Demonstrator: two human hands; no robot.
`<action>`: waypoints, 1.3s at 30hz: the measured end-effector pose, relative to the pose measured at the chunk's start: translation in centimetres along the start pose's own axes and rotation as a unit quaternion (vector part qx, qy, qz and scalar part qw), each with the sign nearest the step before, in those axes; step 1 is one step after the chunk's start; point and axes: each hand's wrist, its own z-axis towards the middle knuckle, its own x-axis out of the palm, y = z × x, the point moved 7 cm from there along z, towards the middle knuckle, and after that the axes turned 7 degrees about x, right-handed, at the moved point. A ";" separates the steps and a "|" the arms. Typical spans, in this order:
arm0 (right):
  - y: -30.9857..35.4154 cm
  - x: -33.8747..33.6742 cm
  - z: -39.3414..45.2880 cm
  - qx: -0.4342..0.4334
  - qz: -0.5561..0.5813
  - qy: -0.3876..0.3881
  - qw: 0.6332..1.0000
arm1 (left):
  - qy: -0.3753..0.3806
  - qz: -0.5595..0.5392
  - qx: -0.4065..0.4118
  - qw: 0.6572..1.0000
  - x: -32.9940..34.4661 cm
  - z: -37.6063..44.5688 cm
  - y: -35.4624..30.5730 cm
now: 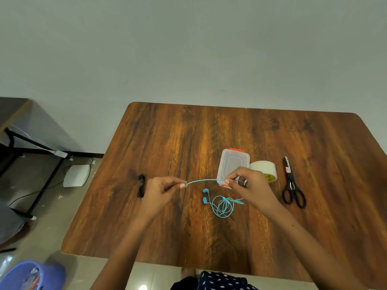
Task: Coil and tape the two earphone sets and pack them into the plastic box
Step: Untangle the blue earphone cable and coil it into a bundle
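Note:
A blue earphone set (222, 204) lies partly looped on the wooden table (209, 132), its two earbuds at the left of the loops. A stretch of its cable is raised and pulled taut between my hands. My left hand (163, 190) pinches one end of that stretch, and my right hand (249, 185) pinches the other end. A black earphone set (141, 185) lies bundled left of my left hand. The clear plastic box (232, 164) with orange latches stands closed just behind my right hand. A roll of clear tape (265, 170) sits to the box's right.
Black scissors (292, 185) lie right of the tape roll. A black-framed table (31, 147) stands on the floor at left, near a white device (76, 175). A blue basin (31, 275) sits at bottom left.

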 end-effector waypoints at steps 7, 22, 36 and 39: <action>3.3 2.5 0.0 -0.062 -0.049 0.038 0.996 | 0.049 0.031 0.077 0.995 4.0 0.4 -4.2; -1.1 -1.0 -1.3 0.043 0.071 0.025 0.996 | -0.048 0.055 0.107 0.992 0.2 -0.4 -3.6; 1.3 -0.3 -1.3 -0.007 0.001 -0.003 1.000 | 0.083 0.152 0.107 0.979 3.6 -0.1 -3.7; 2.2 0.9 -1.1 -0.027 -0.014 0.006 1.000 | 0.082 0.077 0.133 0.985 5.1 0.2 -5.7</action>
